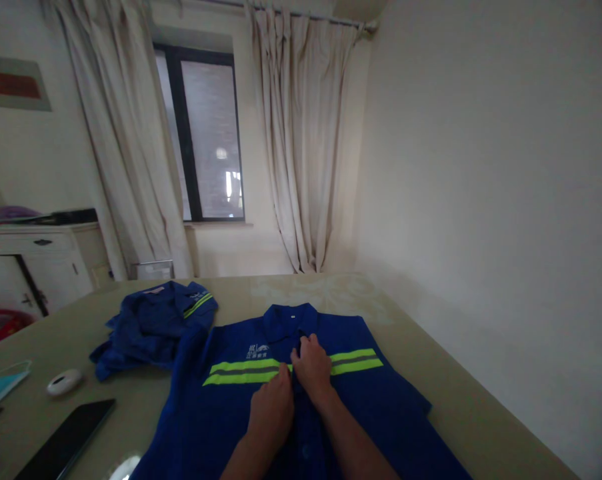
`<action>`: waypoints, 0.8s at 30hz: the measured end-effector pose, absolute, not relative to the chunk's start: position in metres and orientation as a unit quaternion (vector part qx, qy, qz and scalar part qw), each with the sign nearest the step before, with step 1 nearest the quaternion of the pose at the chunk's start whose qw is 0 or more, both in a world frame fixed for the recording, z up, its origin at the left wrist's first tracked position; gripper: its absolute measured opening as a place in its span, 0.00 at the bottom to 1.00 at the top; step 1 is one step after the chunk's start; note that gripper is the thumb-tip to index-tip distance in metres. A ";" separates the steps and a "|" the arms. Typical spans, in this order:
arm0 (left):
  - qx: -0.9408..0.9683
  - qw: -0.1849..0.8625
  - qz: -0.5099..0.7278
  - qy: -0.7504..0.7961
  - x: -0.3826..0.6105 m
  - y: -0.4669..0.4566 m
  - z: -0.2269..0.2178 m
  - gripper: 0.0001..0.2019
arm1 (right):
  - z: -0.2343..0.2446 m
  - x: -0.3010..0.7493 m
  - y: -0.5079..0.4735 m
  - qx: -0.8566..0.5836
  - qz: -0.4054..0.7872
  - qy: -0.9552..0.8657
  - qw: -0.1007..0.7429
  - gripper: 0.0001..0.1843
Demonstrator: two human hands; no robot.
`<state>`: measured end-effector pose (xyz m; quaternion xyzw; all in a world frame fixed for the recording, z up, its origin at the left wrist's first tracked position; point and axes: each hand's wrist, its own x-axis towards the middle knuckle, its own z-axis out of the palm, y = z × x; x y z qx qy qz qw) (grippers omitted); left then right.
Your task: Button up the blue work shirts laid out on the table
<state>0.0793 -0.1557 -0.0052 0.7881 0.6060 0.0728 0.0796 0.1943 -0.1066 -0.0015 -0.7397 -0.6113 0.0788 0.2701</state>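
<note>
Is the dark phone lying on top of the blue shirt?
No, the phone lies on the table beside the shirt, apart from it.

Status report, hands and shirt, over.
Left hand and right hand both on front placket of blue shirt, grip unclear. Shirt flat, face up on table. Second blue garment bunched to its left.

Shirt (pixel 361 407) lies flat on the tabletop (pixel 455 400), left hand (pixel 273 410) and right hand (pixel 311 367) side by side on its middle. Crumpled shirt (pixel 153 327) sits behind-left (phone (pixel 65 443) nearer, front-left).
</note>
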 end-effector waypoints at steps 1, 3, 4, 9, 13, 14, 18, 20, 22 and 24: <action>0.781 0.072 0.073 0.616 0.080 -0.152 -0.003 0.18 | -0.003 0.196 -0.104 -0.745 0.079 -0.604 0.273 0.11; 0.769 0.057 0.079 0.631 0.084 -0.141 0.001 0.16 | -0.007 0.204 -0.100 -0.748 0.084 -0.595 0.281 0.12; 0.766 0.051 0.084 0.635 0.086 -0.134 0.002 0.15 | -0.008 0.209 -0.099 -0.747 0.089 -0.593 0.287 0.11; 0.770 0.041 0.134 0.623 0.099 -0.096 0.002 0.11 | -0.013 0.229 -0.094 -0.723 0.110 -0.594 0.335 0.13; 0.784 0.053 0.183 0.591 0.105 -0.075 -0.005 0.10 | -0.016 0.232 -0.088 -0.702 0.116 -0.597 0.370 0.12; 0.784 0.062 0.192 0.587 0.105 -0.072 -0.007 0.09 | -0.016 0.232 -0.087 -0.699 0.118 -0.598 0.376 0.11; 0.778 0.102 0.228 0.576 0.100 -0.068 -0.012 0.07 | -0.017 0.230 -0.085 -0.687 0.121 -0.604 0.386 0.08; 0.774 0.121 0.244 0.572 0.097 -0.066 -0.012 0.06 | -0.017 0.229 -0.086 -0.683 0.122 -0.608 0.385 0.07; 0.768 0.140 0.256 0.570 0.095 -0.065 -0.012 0.06 | -0.016 0.229 -0.086 -0.678 0.125 -0.614 0.385 0.08; 0.760 0.158 0.266 0.571 0.093 -0.063 -0.012 0.06 | -0.016 0.229 -0.086 -0.664 0.131 -0.625 0.388 0.09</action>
